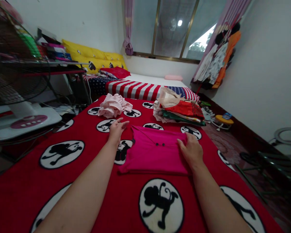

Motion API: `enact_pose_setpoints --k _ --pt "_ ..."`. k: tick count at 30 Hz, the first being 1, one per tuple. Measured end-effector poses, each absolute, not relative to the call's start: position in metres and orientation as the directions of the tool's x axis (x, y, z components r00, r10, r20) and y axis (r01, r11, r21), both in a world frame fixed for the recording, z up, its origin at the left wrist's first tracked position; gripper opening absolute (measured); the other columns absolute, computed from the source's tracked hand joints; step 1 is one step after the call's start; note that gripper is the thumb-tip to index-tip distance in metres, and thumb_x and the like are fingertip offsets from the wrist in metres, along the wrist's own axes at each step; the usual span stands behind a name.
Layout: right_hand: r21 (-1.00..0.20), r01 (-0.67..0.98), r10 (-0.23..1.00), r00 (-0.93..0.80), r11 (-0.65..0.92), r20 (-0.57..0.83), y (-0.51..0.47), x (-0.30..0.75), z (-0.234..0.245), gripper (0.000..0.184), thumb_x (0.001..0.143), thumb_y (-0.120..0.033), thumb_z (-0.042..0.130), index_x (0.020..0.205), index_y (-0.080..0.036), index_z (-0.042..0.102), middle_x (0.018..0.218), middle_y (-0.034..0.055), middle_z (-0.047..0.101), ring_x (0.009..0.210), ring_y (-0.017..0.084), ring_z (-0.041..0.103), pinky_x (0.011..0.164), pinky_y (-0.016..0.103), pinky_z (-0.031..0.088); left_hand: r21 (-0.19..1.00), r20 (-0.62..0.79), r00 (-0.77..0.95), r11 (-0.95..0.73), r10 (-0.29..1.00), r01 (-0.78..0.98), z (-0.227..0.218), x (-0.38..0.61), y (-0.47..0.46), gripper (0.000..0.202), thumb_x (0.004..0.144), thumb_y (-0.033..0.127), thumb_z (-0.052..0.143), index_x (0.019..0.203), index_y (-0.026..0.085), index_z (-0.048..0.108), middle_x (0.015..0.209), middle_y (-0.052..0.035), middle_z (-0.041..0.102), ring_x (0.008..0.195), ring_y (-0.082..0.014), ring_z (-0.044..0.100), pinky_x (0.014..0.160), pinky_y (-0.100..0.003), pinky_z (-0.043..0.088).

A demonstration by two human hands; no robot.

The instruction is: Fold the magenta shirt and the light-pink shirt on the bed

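Observation:
A magenta shirt (150, 155) lies folded into a flat rectangle on the red blanket (106, 200), two small dark buttons showing on its upper face. At the shirt's right edge rests my right hand (192, 150), thumb on the fabric and apart from the fingers; I see no cloth gripped in it. My left hand (116, 131) is off the shirt's left side, its fingers apart and holding nothing. Beyond that hand sits a crumpled pale pink garment (113, 105). A stack of folded clothes (179, 108), with red, green and beige layers, stands behind the shirt to the right.
Left of the blanket stands a fan (26, 119) with a white base, near a cluttered desk (58, 66). Beyond the blanket is a bed (140, 89) with striped bedding. Hanging clothes (218, 63), a small yellow stool (223, 119) and a dark folding chair (278, 168) are on the right.

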State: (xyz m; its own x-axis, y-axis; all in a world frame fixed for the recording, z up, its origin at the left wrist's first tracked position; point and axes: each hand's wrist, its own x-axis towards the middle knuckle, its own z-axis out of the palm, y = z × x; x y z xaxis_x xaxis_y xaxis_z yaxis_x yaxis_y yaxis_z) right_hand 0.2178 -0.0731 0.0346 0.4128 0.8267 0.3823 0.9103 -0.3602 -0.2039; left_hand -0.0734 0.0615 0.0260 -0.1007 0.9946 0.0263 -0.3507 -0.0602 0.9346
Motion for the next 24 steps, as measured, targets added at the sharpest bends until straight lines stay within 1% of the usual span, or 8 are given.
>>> enact_pose_setpoints --k 2,4,7,12,15,18,21,24 --pt "-0.160 0.838 0.798 0.546 -0.522 0.255 -0.082 0.224 0.047 0.065 0.085 -0.062 0.042 0.122 -0.010 0.058 0.120 0.0216 0.061 0.112 0.036 0.057 0.087 0.045 0.047 0.881 -0.001 -0.159 -0.074 0.987 -0.467 0.025 -0.081 0.064 0.026 0.069 0.007 0.052 0.092 0.018 0.052 0.076 -0.0027 0.069 0.082 -0.0135 0.068 0.086 -0.031 0.051" --pt "-0.099 0.785 0.785 0.617 -0.611 0.057 -0.088 0.231 0.057 0.072 0.079 -0.074 0.039 0.107 -0.012 0.065 0.108 0.0222 0.065 0.103 0.039 0.062 0.080 0.048 0.048 0.881 0.002 -0.168 -0.081 0.986 -0.466 0.023 -0.083 0.065 0.022 0.068 0.008 0.051 0.087 0.018 0.051 0.073 -0.0019 0.067 0.078 -0.0125 0.068 0.084 -0.030 0.051" --pt "-0.046 0.807 0.808 0.585 -0.588 -0.065 -0.092 0.238 0.064 0.063 0.077 -0.072 0.042 0.095 -0.017 0.066 0.101 0.0186 0.068 0.100 0.037 0.063 0.076 0.044 0.047 0.896 0.025 -0.161 -0.094 0.987 -0.434 0.020 -0.076 0.065 0.020 0.067 0.011 0.053 0.086 0.015 0.054 0.070 -0.0017 0.066 0.072 -0.0118 0.066 0.080 -0.029 0.051" --pt "-0.115 0.842 0.844 0.534 -0.527 0.044 -0.090 0.234 0.060 0.033 0.080 -0.052 0.050 0.089 -0.021 0.062 0.092 0.0113 0.069 0.093 0.030 0.065 0.067 0.034 0.043 0.949 0.088 -0.057 -0.101 0.994 -0.300 0.019 -0.064 0.060 0.023 0.063 0.016 0.064 0.085 0.012 0.063 0.070 -0.0029 0.068 0.066 -0.0127 0.064 0.070 -0.025 0.050" --pt "-0.165 0.829 0.824 0.554 -0.534 0.116 -0.089 0.230 0.057 0.031 0.081 -0.047 0.051 0.094 -0.021 0.061 0.092 0.0103 0.068 0.091 0.029 0.065 0.064 0.033 0.042 0.971 0.094 0.067 -0.077 0.993 -0.226 0.025 -0.068 0.053 0.030 0.057 0.021 0.075 0.084 0.011 0.067 0.069 -0.0032 0.068 0.057 -0.0124 0.060 0.056 -0.022 0.046" --pt "-0.175 0.858 0.811 0.514 -0.484 0.280 -0.091 0.228 0.053 0.034 0.082 -0.042 0.054 0.107 -0.020 0.059 0.109 0.0115 0.063 0.099 0.029 0.062 0.069 0.034 0.044 0.995 0.067 0.285 -0.042 0.956 -0.093 0.034 -0.081 0.048 0.033 0.058 0.030 0.079 0.082 0.012 0.067 0.061 -0.0004 0.064 0.048 -0.0104 0.054 0.046 -0.020 0.041" --pt "-0.202 0.905 0.797 0.424 -0.373 0.430 -0.092 0.225 0.050 0.032 0.084 -0.036 0.054 0.112 -0.019 0.058 0.114 0.0090 0.060 0.099 0.025 0.061 0.072 0.032 0.044 0.999 0.007 0.523 -0.030 0.852 0.037 0.041 -0.095 0.046 0.031 0.064 0.034 0.078 0.084 0.013 0.068 0.064 -0.0001 0.063 0.052 -0.0093 0.055 0.048 -0.018 0.042" --pt "-0.224 0.929 0.822 0.366 -0.295 0.436 -0.091 0.219 0.046 0.025 0.085 -0.035 0.054 0.104 -0.021 0.063 0.108 0.0063 0.061 0.092 0.022 0.061 0.070 0.031 0.045 0.999 -0.035 0.599 0.012 0.800 0.042 0.044 -0.104 0.046 0.033 0.066 0.030 0.077 0.094 0.014 0.068 0.073 -0.0018 0.066 0.061 -0.0108 0.059 0.057 -0.020 0.047"
